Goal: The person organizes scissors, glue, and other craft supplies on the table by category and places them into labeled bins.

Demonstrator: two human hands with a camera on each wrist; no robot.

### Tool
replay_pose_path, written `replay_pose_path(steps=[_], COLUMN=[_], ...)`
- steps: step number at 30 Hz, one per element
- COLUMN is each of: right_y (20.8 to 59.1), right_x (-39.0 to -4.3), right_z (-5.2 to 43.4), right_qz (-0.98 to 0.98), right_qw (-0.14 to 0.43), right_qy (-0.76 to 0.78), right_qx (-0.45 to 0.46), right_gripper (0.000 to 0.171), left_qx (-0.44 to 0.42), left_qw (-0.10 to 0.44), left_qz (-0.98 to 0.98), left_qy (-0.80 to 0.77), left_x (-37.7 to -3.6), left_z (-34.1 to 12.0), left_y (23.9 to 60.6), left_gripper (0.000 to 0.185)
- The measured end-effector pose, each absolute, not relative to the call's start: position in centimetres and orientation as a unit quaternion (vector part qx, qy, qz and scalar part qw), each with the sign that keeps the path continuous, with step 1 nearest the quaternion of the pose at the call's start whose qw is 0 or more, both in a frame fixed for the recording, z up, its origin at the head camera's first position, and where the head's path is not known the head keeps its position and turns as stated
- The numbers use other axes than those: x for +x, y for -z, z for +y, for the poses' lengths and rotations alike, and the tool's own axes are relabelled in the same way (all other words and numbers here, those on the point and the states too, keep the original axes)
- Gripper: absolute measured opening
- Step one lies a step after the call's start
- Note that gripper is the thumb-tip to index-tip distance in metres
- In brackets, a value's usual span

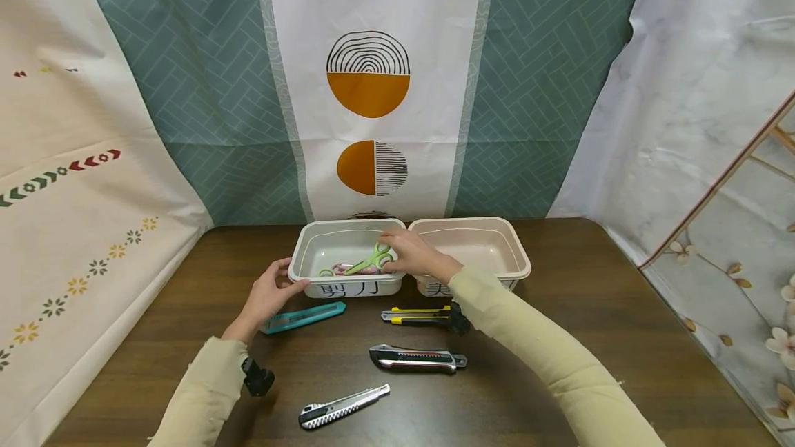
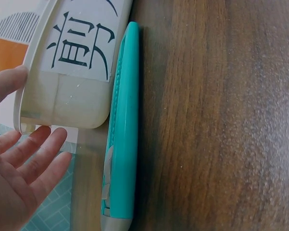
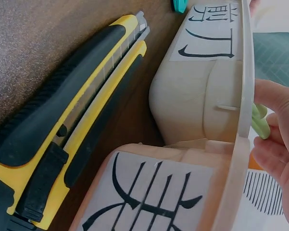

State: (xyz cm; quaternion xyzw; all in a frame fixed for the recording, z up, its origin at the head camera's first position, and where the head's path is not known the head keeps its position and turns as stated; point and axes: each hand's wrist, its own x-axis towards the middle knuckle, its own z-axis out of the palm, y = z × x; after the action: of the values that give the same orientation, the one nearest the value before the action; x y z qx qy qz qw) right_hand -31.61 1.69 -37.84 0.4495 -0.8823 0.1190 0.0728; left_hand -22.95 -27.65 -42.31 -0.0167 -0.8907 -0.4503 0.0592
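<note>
Pale green scissors (image 1: 368, 259) are held by their handle loops in my right hand (image 1: 406, 254), inside the left white bin (image 1: 348, 227). Only a piece of green handle (image 3: 260, 126) shows between the fingers in the right wrist view. Pink-handled scissors (image 1: 341, 269) lie partly covered in the same bin. My left hand (image 1: 267, 294) holds that bin's front left corner, thumb at the front rim and fingers along the end. Below it lies a teal box cutter (image 2: 127, 130). Beneath my right forearm is a yellow and black box cutter (image 3: 81, 106).
A second, beige-pink bin (image 1: 518, 261) stands right against the first; both carry labels with black characters. Nearer me on the wooden table (image 1: 590, 309) lie a black and silver box cutter (image 1: 417, 359) and a silver one (image 1: 344, 406). Patterned cloth (image 1: 205, 88) hangs behind.
</note>
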Motion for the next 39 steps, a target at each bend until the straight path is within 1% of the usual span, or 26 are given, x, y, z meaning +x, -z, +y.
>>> replay_pose_path(steps=[8,16,27,39], right_y=[38.3,38.1,37.6,38.4], right_x=[-31.5,-30.9,-29.0,-26.7], right_z=[1.6,1.4,2.2,4.5], right_qz=[-0.887,-0.902,-0.887,-0.871], right_qw=[0.065,0.031,0.028,0.04], right_qy=[-0.131,-0.146,-0.164,-0.175], right_qx=[0.438,0.404,0.431,0.458], right_gripper=[0.053,0.059,0.063,0.057], left_qx=[-0.019,-0.019,-0.016,-0.02], left_qw=[0.059,0.064,0.06,0.063], left_qz=[-0.89,-0.89,-0.888,-0.894], left_qy=[0.452,0.451,0.456,0.443], left_x=[-22.9,-23.0,-22.9,-22.8], left_z=[-27.6,-27.6,-27.6,-27.4], left_y=[42.2,42.3,42.2,42.1], left_gripper=[0.068,0.066,0.067,0.067])
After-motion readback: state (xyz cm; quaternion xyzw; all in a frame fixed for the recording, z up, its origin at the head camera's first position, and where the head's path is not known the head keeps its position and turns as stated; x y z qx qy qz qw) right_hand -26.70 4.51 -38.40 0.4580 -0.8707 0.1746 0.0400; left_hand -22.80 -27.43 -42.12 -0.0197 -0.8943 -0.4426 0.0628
